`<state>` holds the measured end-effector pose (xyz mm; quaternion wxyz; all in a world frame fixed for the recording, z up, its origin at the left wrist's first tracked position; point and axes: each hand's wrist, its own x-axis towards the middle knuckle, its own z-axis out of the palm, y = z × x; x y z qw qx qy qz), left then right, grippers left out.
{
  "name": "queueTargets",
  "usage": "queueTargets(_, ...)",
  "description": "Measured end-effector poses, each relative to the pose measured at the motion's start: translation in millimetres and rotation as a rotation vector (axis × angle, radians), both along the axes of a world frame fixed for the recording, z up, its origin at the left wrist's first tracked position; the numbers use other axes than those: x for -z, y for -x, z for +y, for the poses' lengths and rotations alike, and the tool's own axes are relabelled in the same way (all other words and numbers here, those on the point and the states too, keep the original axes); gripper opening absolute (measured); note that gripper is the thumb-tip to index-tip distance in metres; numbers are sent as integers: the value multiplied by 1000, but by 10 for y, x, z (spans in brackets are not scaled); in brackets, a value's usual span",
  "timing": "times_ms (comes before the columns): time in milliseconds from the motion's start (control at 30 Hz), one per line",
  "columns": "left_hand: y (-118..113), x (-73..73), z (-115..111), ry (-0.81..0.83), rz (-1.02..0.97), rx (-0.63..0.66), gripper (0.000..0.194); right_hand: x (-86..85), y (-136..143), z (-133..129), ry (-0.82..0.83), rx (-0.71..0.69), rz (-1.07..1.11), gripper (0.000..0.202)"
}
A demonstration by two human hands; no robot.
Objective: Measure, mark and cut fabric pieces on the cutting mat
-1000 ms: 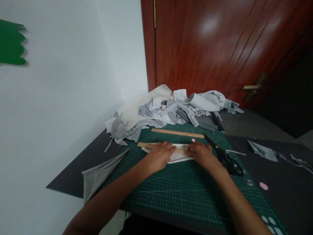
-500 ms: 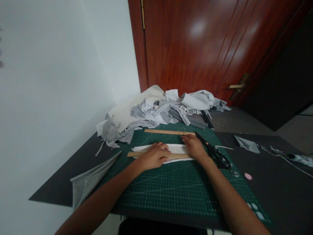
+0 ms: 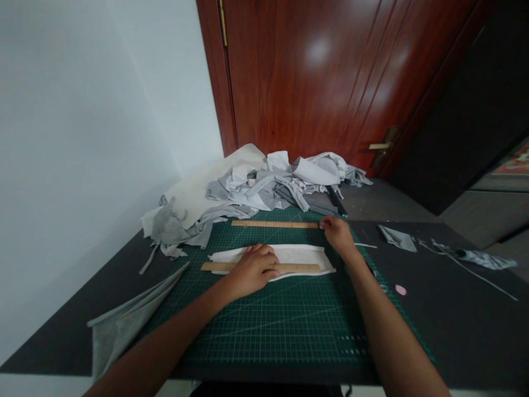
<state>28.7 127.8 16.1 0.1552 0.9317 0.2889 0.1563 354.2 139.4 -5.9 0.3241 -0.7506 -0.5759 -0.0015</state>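
Note:
A long white fabric piece [image 3: 300, 254] lies on a green cutting mat [image 3: 281, 320], with a wooden ruler [image 3: 300, 268] across it. My left hand [image 3: 254, 270] holds this ruler down against the fabric, thumb on the near side and fingers toward the far side. A second wooden ruler [image 3: 275, 224] lies farther back on the mat. At its right end is my right hand [image 3: 336, 232], fingers curled and pinched together. Whether they grip the ruler's end or a small dark tip beside it is hidden. My right forearm covers most of the black scissors.
Grey and white fabric scraps [image 3: 264, 187] are heaped along the back before a wooden door [image 3: 297, 82]. A folded grey cloth [image 3: 132, 317] overhangs the front left edge. On the right lie a pink disc [image 3: 400, 289], a grey scrap [image 3: 397, 239] and a patterned bundle [image 3: 487, 258].
My right hand has left the white fabric and moved back to the far ruler's right end, its fingers closing. My left hand stays on the near ruler. The view has shifted slightly right.

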Motion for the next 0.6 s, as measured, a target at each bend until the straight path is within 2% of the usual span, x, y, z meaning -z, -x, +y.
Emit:
queueTargets(100, -31, 61, -26, -45, -20, -54, 12, -10, -289, -120, 2, 209, 14, 26)
queueTargets(167, -46, 90, -45, -68, -18, -70, 13, 3, -406, -197, 32, 299, 16, 24)
queueTargets(233, -56, 109, -59, -70, -20, -62, 13, 11, -426, -240, 60, 356, 7, 22)
queueTargets(333, -58, 112, -69, -51, -31, -32, 13, -12, -266, -211, 45, 379, -40, 27)
queueTargets(400, -52, 99, -66, -36, -30, -21, 13, -48, -55, -140, -39, 271, -103, 31)
queueTargets(533, -31, 65, -28, -21, 2, 33, 15, -139, 449, -9, -107, -324, -47, 32)
queueTargets(600, -23, 61, -3, -25, 10, 33, 16, -190, 667, -16, -118, -476, 4, 22)
